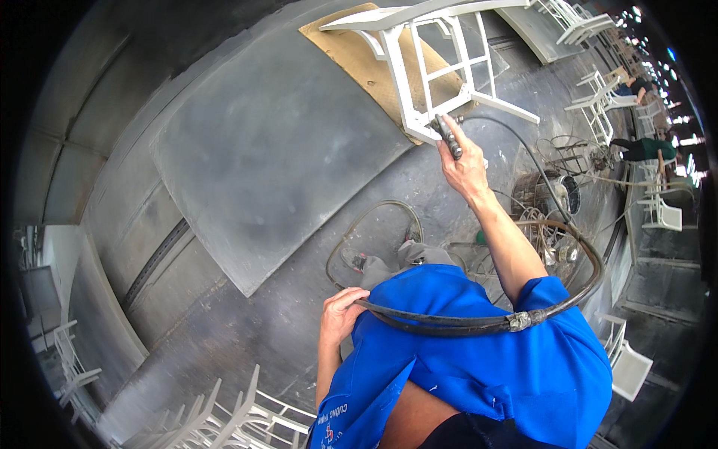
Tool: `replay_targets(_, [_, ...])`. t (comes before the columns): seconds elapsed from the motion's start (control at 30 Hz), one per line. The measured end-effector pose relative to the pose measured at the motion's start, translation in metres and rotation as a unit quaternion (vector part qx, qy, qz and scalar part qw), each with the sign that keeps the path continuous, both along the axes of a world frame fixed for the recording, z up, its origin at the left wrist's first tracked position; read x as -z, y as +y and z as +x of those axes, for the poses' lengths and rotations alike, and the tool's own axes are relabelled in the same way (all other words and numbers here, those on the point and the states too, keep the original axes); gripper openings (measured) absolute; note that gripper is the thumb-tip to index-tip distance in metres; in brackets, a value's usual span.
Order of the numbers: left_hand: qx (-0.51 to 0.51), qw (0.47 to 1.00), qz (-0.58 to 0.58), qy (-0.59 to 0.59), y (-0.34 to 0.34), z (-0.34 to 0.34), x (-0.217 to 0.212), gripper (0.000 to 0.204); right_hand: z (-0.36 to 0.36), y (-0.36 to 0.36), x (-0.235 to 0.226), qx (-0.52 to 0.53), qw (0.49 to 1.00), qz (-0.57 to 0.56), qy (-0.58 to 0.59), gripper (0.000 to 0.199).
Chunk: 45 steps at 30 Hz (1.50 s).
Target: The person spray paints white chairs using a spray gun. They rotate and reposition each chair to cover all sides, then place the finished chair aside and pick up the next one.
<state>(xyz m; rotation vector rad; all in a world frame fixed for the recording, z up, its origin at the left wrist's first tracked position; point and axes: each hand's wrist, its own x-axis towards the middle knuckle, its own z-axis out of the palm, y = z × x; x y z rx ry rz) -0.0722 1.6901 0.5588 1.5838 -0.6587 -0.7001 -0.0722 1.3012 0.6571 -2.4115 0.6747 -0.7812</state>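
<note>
My right hand (467,168) is stretched forward, its fingers wrapped round a dark metal spray gun (452,142). The gun is close to the lower end of a white wooden chair (399,78). That chair rests tilted on or against a brown cardboard sheet (340,41). From the gun a dark hose (550,183) loops out to the right and comes back across my body, with tape wrapped round one part. Low at my left side, my left hand (340,317) is closed on the bundled hose.
A large grey panel (277,142) lies ahead to the left. On the right stand a round bucket (572,196) and tangled hoses. More white chairs (250,419) are behind on the left, others (598,105) along the right. Another person (651,150) is at the far right.
</note>
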Motion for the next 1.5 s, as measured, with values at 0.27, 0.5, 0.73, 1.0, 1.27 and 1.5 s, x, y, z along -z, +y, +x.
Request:
replay_targets(0.27, [0.052, 0.998, 0.039, -0.024, -0.021, 0.015, -0.002, 0.029, -0.036, -0.001, -0.032, -0.05, 0.992, 0.036, -0.11, 0.052])
replay_targets(0.5, [0.136, 0.979, 0.092, -0.121, -0.084, 0.022, 0.013, 0.029, -0.174, 0.03, 0.032, 0.015, 0.971, 0.24, 0.02, 0.053])
replay_targets(0.73, [0.421, 0.883, 0.142, -0.152, -0.182, -0.025, 0.042, 0.024, -0.347, 0.041, 0.061, 0.252, 0.884, 0.383, -0.095, 0.053])
replay_targets(1.0, [0.702, 0.698, -0.035, -0.137, -0.286, -0.231, 0.077, 0.027, -0.536, 0.072, -0.088, 0.416, 0.869, 0.213, -0.164, 0.059])
replay_targets(1.27, [0.828, 0.428, -0.289, 0.217, -0.202, -0.479, -0.035, 0.028, -0.589, 0.152, -0.218, 0.379, 0.925, 0.041, 0.01, 0.068])
replay_targets(1.5, [0.951, 0.286, 0.119, -0.024, -0.269, -0.407, 0.078, 0.055, -0.577, 0.125, -0.117, 0.238, 0.936, 0.211, 0.149, 0.057])
